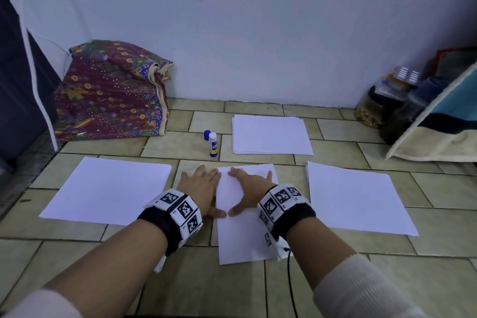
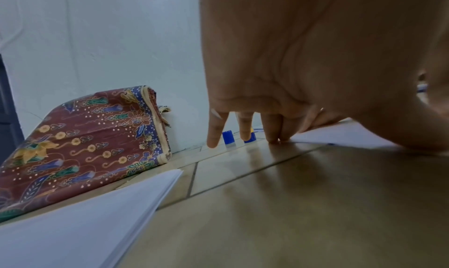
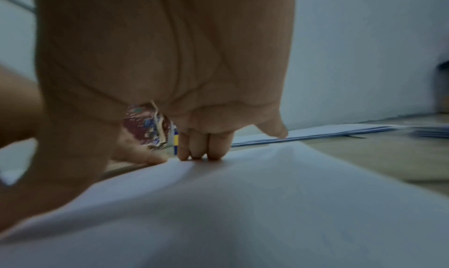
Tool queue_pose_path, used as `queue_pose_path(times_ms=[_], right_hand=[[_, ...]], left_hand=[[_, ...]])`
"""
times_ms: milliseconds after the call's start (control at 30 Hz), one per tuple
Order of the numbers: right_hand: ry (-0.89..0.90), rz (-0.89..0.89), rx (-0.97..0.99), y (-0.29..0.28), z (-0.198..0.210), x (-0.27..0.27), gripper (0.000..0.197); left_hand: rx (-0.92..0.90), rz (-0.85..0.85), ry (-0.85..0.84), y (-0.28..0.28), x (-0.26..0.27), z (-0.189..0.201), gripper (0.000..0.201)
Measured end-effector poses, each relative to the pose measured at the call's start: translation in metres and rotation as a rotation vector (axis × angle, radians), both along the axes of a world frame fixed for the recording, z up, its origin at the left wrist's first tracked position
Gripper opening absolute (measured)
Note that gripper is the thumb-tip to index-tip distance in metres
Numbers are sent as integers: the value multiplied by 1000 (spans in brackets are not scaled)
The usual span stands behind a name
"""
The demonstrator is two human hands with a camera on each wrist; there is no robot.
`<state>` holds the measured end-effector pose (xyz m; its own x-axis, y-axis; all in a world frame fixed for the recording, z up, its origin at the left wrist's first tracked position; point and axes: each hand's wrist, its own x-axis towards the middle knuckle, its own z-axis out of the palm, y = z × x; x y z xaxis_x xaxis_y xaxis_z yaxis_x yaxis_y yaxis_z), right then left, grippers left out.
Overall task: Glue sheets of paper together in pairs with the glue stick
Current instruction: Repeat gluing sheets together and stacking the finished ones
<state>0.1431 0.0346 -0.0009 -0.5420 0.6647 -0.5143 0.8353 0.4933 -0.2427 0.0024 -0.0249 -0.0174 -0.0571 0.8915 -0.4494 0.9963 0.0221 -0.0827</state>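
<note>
Both hands lie flat on the tiled floor [image 1: 258,289], fingers straight and pointing toward the wall. The left hand [image 1: 200,187] rests mostly on bare tile, its inner fingers and thumb touching the left edge of the middle sheet [image 1: 240,237]. The right hand [image 1: 249,186] presses down on that sheet near its far end, thumb spread toward the left thumb. Neither grip holds anything; both are wide and flat. In the right wrist view the paper bulges a little behind the fingertips [image 3: 199,153]. The glue stick [image 1: 213,144] stands upright just beyond the hands, its blue cap [image 1: 207,135] beside it. A paper stack [image 1: 108,188] lies left of the hands, another stack [image 1: 356,196] right, and a third stack [image 1: 271,134] sits farther off, beside the glue stick.
</note>
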Motion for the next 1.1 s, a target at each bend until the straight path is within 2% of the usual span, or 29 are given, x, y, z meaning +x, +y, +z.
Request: queue_pose_path(times_ms=[100,167,300,367,467,533,567,633,700,800,900,1000,1100], right_hand=[[28,-149,-7,14,-1,22,90],[34,-229,9,21,-4,40,88],[-6,-249,73,20,-6,47,95],[-112,-223,196,15,-1,39,91],[-250,-144,366,1,7,27,61],[-199,-135,330,-10,3,20,39],[-155,-133,296,-15,-1,16,36],[-83,-134,250,-23,-7,8,37],[-78,-135,235,-27,-11,1,46],[-144,-137,231,-31,-14,-8,73],[-114,-135,223,-32,-15,-17,72],[-64,-61,191,-30,-15,-24,75],[-8,-10,145,-25,-15,-31,87]], left_hand=[[-18,8,-2,-2,-1,-1,103],[-25,1,0,-2,-2,-1,102],[-20,-14,-2,-3,-1,1,103],[-17,-13,2,-3,1,7,101],[65,-19,40,2,4,20,73],[109,-32,69,5,3,26,59],[122,-36,45,5,3,25,55],[114,-66,-45,4,3,20,62],[76,-87,-92,1,5,15,66],[69,-85,-48,-2,9,13,62],[81,-71,-27,-4,8,13,66],[84,0,-59,-7,2,5,90],[11,53,-72,-7,-1,-3,112]])
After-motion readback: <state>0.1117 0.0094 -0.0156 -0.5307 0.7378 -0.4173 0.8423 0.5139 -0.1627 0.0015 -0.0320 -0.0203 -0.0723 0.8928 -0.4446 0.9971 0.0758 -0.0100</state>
